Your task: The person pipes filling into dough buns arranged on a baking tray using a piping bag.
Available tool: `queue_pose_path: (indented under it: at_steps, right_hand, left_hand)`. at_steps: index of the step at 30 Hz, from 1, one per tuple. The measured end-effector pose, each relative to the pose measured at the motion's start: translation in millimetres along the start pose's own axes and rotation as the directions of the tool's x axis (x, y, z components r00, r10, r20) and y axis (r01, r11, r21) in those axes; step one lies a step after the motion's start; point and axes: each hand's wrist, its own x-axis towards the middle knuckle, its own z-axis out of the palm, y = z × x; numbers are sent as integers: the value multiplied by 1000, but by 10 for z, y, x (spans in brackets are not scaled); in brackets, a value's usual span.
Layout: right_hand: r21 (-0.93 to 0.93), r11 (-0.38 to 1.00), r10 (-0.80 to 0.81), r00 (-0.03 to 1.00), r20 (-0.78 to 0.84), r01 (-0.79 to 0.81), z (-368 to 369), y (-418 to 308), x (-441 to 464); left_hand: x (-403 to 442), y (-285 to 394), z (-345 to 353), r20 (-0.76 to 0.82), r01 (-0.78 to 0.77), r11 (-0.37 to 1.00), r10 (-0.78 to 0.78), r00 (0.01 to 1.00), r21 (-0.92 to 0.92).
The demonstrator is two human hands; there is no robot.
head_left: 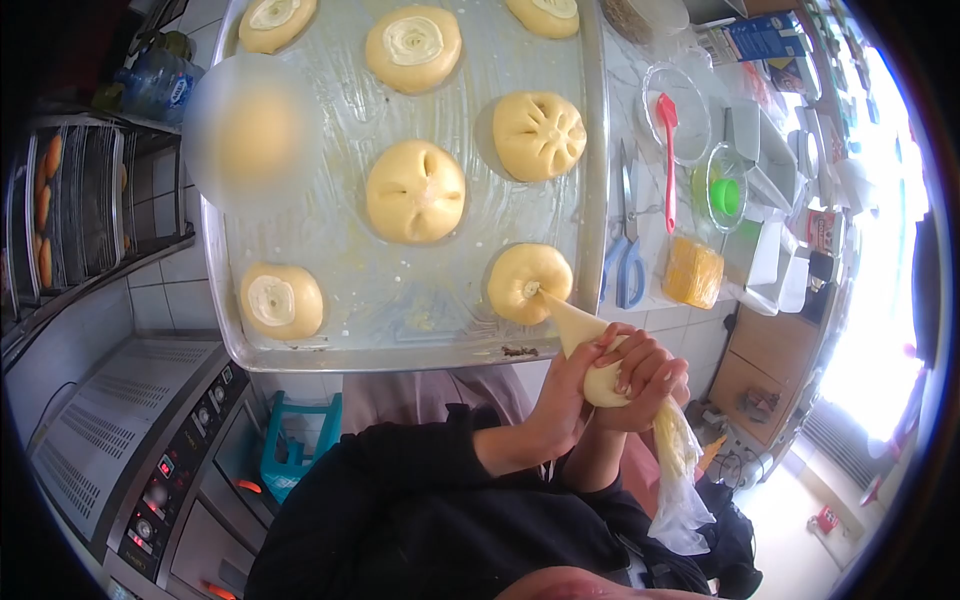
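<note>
Both of my hands are wrapped round a piping bag [574,322] filled with pale cream. My left hand [566,392] closes on the left side of the bag, and my right hand [642,380] grips it from the right, over its upper part. The bag's twisted plastic end [680,490] hangs down below my right hand. Its tip meets the middle of a round dough bun [522,275], where a little cream shows. This bun lies near the front right corner of a metal baking tray [400,355].
Slit-topped buns [416,205] and cream-topped buns [413,45] lie on the tray; a blurred patch hides one spot. Right of it are scissors [628,250], a red spatula [669,170] and a wrapped yellow block [693,272]. An oven [130,430] and teal stool [300,440] stand left.
</note>
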Motion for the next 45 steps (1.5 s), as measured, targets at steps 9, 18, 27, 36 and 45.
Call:
queue_pose_path:
  at_steps: [9, 18, 27, 36, 45]
  right_hand:
    - [20, 999, -32, 999, -17, 32, 80, 8, 33]
    - [12, 999, -31, 999, -9, 31, 57, 10, -2]
    - [72, 997, -21, 999, 24, 20, 75, 7, -8]
    - [37, 998, -58, 998, 2, 58, 88, 14, 29]
    - [58, 998, 12, 1000, -25, -10, 47, -17, -30]
  left_hand:
    - [8, 47, 3, 13, -13, 1000, 13, 1000, -5]
    - [-8, 43, 15, -32, 21, 999, -22, 999, -39]
    - [-21, -64, -40, -5, -106, 987, 107, 994, 122]
    - [0, 22, -36, 30, -56, 998, 55, 998, 24]
    - [-68, 23, 5, -47, 68, 996, -72, 996, -65]
